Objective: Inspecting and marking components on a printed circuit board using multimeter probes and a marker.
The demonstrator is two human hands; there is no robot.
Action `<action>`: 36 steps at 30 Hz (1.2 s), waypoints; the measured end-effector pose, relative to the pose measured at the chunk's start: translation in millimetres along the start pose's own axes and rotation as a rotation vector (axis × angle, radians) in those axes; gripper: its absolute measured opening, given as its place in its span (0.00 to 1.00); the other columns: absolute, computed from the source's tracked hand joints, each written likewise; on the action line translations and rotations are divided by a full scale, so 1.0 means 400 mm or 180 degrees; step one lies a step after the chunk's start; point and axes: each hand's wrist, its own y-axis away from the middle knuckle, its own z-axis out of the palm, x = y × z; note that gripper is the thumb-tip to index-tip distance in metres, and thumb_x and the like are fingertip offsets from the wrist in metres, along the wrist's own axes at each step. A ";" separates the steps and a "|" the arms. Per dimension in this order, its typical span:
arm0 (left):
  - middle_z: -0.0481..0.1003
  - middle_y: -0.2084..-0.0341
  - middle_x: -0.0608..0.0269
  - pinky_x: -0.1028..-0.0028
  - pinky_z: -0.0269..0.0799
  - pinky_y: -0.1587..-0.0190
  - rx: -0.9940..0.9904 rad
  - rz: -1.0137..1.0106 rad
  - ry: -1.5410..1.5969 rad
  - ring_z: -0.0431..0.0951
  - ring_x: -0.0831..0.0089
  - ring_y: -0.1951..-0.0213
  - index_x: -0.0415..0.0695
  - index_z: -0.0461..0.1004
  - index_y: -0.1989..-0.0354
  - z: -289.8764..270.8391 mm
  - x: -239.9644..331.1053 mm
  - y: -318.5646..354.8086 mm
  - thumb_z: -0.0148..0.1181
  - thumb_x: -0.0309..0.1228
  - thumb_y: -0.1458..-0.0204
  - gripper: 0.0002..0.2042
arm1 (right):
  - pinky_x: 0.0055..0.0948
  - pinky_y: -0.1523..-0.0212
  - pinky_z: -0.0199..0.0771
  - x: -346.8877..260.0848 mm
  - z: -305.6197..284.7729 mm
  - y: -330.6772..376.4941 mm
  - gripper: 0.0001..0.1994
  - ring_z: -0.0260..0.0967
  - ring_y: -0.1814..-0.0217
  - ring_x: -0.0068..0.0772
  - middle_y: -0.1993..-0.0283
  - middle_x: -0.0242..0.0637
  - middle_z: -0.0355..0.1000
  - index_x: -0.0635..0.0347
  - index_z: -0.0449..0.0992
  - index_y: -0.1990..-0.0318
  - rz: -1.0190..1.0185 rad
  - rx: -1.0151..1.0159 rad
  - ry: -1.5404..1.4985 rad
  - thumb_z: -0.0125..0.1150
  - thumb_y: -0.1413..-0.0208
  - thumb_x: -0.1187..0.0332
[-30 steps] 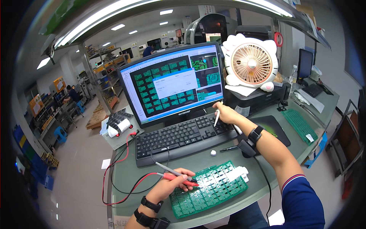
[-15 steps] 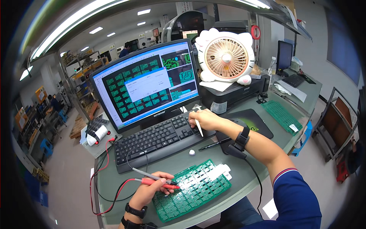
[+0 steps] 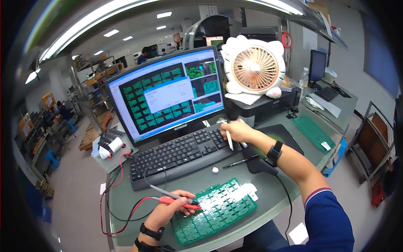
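Observation:
My left hand (image 3: pixel 178 205) is closed round two multimeter test probes, a red probe (image 3: pixel 178 203) and a grey-and-black probe (image 3: pixel 170 194). Their tips point right, over the upper left part of a green panel of small circuit boards (image 3: pixel 210 224) lying flat on the bench; whether they touch it I cannot tell. A white strip (image 3: pixel 239 192) lies across the panel's far right corner. Over the number pad of a black keyboard (image 3: pixel 180 152), my right hand (image 3: pixel 237 131) holds a slim white pen-like tool (image 3: pixel 229 140) that slants downward. The fingertips of this hand are partly hidden.
Behind the keyboard stands a monitor (image 3: pixel 163 92) showing board pictures and a dialog box. A white fan (image 3: pixel 255 67) sits on a black printer (image 3: pixel 262 107). A mouse mat (image 3: pixel 279 138), black pen (image 3: pixel 241 161), small white cap (image 3: pixel 215 170) and second green panel (image 3: pixel 314 132) lie nearby.
The whole view has shifted slightly, so the scene sits a little further right and lower. Both hands keep their grips and stay at the panel and the keyboard.

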 end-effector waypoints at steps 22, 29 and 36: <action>0.72 0.64 0.58 0.75 0.78 0.64 0.0170 0.0030 -0.0007 0.80 0.70 0.65 0.33 0.69 0.50 0.001 0.001 -0.002 0.53 0.31 0.43 0.16 | 0.28 0.57 0.74 0.047 -0.022 0.008 0.11 0.74 0.57 0.27 0.54 0.42 0.74 0.63 0.67 0.50 0.0861 0.1177 -0.2753 0.52 0.38 0.72; 0.76 0.69 0.52 0.75 0.78 0.65 0.0243 0.0118 0.0118 0.80 0.69 0.68 0.34 0.69 0.58 0.010 -0.009 0.001 0.54 0.30 0.43 0.11 | 0.25 0.56 0.71 0.061 -0.022 0.022 0.12 0.72 0.57 0.26 0.53 0.42 0.73 0.64 0.66 0.48 0.0989 0.1121 -0.2889 0.51 0.38 0.71; 0.75 0.71 0.52 0.74 0.78 0.67 0.0397 0.0111 0.0165 0.81 0.68 0.71 0.35 0.67 0.61 0.013 -0.005 0.006 0.55 0.30 0.44 0.10 | 0.28 0.59 0.74 0.052 -0.020 0.021 0.10 0.75 0.60 0.28 0.56 0.44 0.75 0.66 0.67 0.52 0.0987 0.1249 -0.3017 0.52 0.39 0.73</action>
